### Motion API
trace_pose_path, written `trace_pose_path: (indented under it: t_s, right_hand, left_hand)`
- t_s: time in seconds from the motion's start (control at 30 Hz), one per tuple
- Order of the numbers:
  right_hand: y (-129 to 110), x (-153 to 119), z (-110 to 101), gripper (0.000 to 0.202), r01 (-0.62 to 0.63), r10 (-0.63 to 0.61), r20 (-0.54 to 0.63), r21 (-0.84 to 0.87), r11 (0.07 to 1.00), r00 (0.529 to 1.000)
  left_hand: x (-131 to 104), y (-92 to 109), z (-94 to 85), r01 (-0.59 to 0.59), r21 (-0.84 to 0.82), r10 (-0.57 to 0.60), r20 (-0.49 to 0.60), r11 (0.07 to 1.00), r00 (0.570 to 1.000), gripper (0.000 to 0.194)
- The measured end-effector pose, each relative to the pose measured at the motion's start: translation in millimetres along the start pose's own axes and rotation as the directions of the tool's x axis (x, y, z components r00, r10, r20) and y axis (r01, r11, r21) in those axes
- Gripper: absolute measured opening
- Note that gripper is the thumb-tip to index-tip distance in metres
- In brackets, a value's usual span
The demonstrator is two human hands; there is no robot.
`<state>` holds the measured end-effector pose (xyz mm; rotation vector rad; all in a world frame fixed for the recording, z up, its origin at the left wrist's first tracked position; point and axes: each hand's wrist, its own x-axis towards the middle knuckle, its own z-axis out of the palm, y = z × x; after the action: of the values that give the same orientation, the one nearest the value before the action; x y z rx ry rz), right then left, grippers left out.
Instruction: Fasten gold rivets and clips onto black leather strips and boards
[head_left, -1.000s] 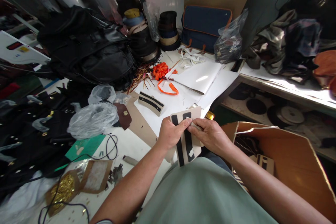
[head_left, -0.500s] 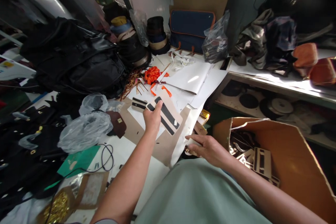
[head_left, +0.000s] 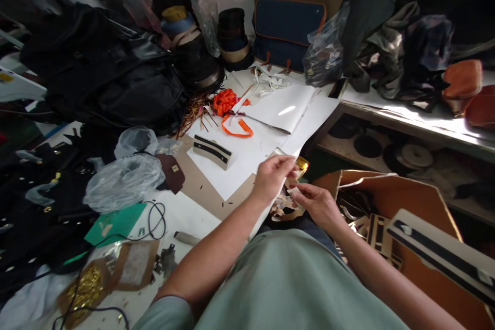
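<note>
My left hand (head_left: 273, 178) is at the table's front edge, its fingers pinched together; whatever they hold is too small to tell. Close beside it, my right hand (head_left: 319, 205) grips a small white piece (head_left: 295, 193) between thumb and fingers. A beige panel with two black strips (head_left: 212, 151) lies on the white paper (head_left: 242, 165), left of my hands. Another beige panel with black strips (head_left: 441, 252) is over the cardboard box at the right, beyond my right forearm; what supports it is unclear.
The cardboard box (head_left: 429, 196) holds more striped panels (head_left: 381, 232). Orange ribbon (head_left: 226, 101) and white sheets (head_left: 286, 108) lie at the back. Plastic bags (head_left: 126, 180), a green sheet (head_left: 114, 223) and gold-coloured bits (head_left: 88, 289) are at the left.
My left hand has let go of the striped panels and moved right, close to my right hand. One panel now shows over the box. My right hand now holds a small white piece.
</note>
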<state>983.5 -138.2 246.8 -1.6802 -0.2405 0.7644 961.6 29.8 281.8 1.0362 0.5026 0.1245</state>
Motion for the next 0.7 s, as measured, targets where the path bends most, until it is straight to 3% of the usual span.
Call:
trace_pose_path:
  t_s: [0.03,0.1,0.17,0.27,0.37,0.53,0.7]
  right_hand:
    - [-1.6,0.2,-2.2,0.051,-0.026,0.026,0.01,-0.016,1.0,1.0]
    - [-6.9,0.6,-2.9,0.054,-0.053,0.054,0.021,-0.023,0.998,0.998]
    - [-14.3,1.3,-0.2,0.046,-0.06,0.061,0.024,-0.043,0.997,0.998]
    - [-24.7,3.6,5.6,0.042,-0.062,0.064,0.03,-0.066,0.996,0.998]
    - [-29.7,6.6,10.7,0.044,-0.054,0.058,0.046,-0.078,0.995,0.997]
    - [-34.4,7.4,18.2,0.045,-0.043,0.048,0.033,-0.138,0.989,0.998]
    - [-39.0,6.2,24.1,0.044,-0.078,0.08,0.002,-0.212,0.974,0.997]
  left_hand:
    - [5.9,-2.7,-24.3,0.042,-0.085,-0.056,-0.171,0.996,0.984,0.037]
    - [16.5,-11.5,-70.0,0.074,-0.139,-0.115,-0.313,0.988,0.943,0.03]
    - [24.2,-24.8,-108.2,0.135,-0.202,-0.207,-0.403,0.97,0.891,0.024]
    - [32.9,-47.1,-148.8,0.205,-0.323,-0.345,-0.472,0.924,0.811,0.018]
    - [46.2,-62.7,-173.0,0.192,-0.44,-0.415,-0.493,0.877,0.765,0.025]
    - [80.1,-70.3,-196.0,0.08,-0.598,-0.436,-0.479,0.797,0.762,0.047]
    - [106.9,-75.1,-215.8,-0.068,-0.684,-0.424,-0.523,0.726,0.739,0.04]
